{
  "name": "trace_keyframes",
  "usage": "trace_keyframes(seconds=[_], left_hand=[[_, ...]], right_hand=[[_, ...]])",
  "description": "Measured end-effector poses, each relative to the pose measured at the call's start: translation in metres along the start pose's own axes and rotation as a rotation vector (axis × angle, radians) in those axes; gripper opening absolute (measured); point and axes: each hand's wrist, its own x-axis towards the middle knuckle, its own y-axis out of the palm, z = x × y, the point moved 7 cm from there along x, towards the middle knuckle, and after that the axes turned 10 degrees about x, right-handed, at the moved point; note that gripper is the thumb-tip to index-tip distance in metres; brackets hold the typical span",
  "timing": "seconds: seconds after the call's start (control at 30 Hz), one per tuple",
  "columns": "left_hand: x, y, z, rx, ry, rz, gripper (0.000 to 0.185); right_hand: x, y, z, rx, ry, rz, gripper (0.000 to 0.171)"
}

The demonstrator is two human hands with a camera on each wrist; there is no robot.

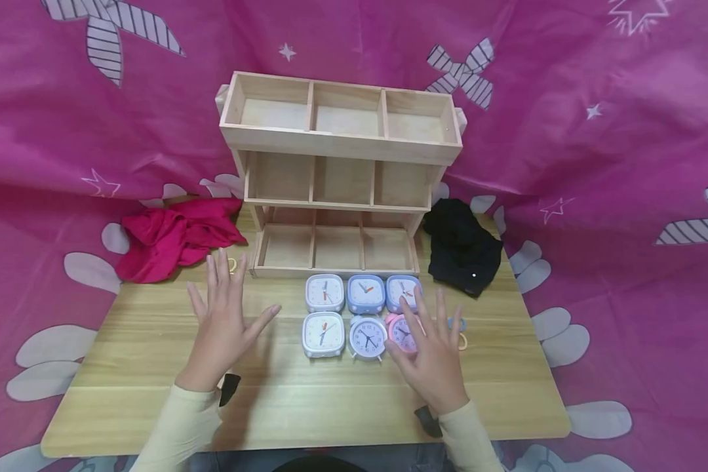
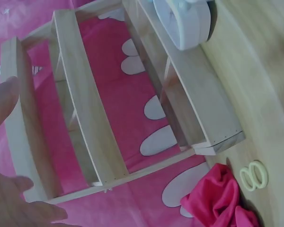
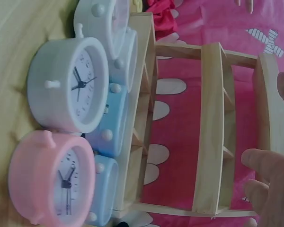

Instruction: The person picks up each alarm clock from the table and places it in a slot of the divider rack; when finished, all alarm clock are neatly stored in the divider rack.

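- One pink sheet [image 1: 596,98], printed with stars and petals, hangs behind and drapes under everything.
- One table [image 1: 153,367], pale wood grain, rectangular.
- One rack [image 1: 339,141] of plain wood at the table's back: three tiers, each split into three open bins, nine in all.
- Two crumpled cloths flank the rack: a red cloth [image 1: 174,237] to its left, a black cloth [image 1: 463,246] to its right.
- Two hands, both spread flat with fingers straight, gripping nothing. The left hand [image 1: 224,321] hovers over bare table left of the clocks; the right hand [image 1: 431,357] lies over the pink clock [image 1: 398,331], partly hiding it.
- Six clocks [image 1: 360,314] in two rows of three before the rack: four square, two round with small feet, smooth plastic.
- Small rings [image 1: 460,331] lie just right of the right hand.
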Motion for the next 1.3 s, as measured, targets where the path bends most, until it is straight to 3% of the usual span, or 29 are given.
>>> trace_keyframes(seconds=[0.2,0.4,0.57,0.7,0.87,1.0,1.3], left_hand=[[0.04,0.005,0.022,-0.14,-0.007,-0.015,0.122],[0.11,0.014,0.047,-0.326,-0.024,-0.082,0.122],[0.17,0.023,0.067,-0.381,-0.079,-0.046,0.133],[0.202,0.029,0.079,-0.414,-0.076,-0.007,0.145],[0.216,0.038,0.084,-0.537,-0.072,0.035,0.152],[0.22,0.04,0.085,-0.651,-0.065,0.02,0.146],[0.22,0.044,0.086,-0.644,-0.096,0.034,0.139]], right_hand=[[-0.007,0.005,-0.003,0.013,0.014,-0.002,0.08],[-0.016,0.01,-0.01,0.064,0.074,0.006,0.079],[-0.023,0.017,-0.022,0.082,0.145,0.016,0.081],[-0.029,0.025,-0.033,0.07,0.187,0.046,0.088],[-0.035,0.037,-0.049,0.061,0.251,0.125,0.095],[-0.04,0.048,-0.062,0.105,0.324,0.177,0.094],[-0.043,0.062,-0.08,0.187,0.375,0.13,0.073]])
